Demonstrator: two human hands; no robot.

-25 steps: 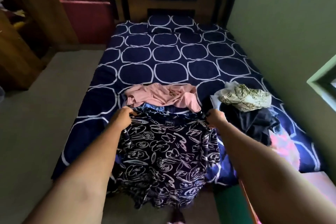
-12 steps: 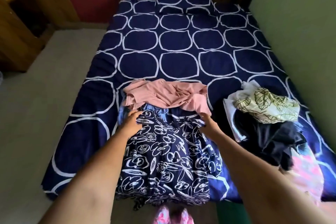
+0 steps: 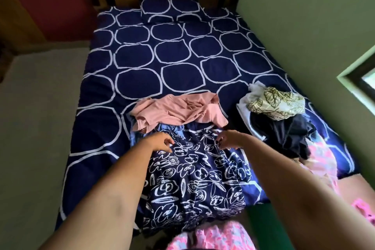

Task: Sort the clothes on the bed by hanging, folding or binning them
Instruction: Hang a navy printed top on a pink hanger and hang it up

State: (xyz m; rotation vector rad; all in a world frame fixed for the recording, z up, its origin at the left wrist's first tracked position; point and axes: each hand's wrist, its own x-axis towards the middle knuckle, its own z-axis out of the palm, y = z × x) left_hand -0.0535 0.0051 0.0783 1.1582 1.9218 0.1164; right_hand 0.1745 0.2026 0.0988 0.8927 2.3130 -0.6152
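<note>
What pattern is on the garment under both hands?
White sketched flowers on navy: the floral garment, clearest in the head view.

Small neck label [image 3: 189, 144] on navy floral garment [image 3: 192, 180], between left hand [image 3: 160, 142] and right hand [image 3: 230, 140]: white lettering present, too blurred to read. No other text visible.

- A floral-print garment [image 3: 190, 178] lies spread on the bed's [image 3: 142, 61] near edge.
- A crumpled top [image 3: 178, 110] lies just behind it.
- A clothes pile [image 3: 280, 119] sits to their right.
- A pillow [image 3: 170, 9] lies at the far end.
</note>
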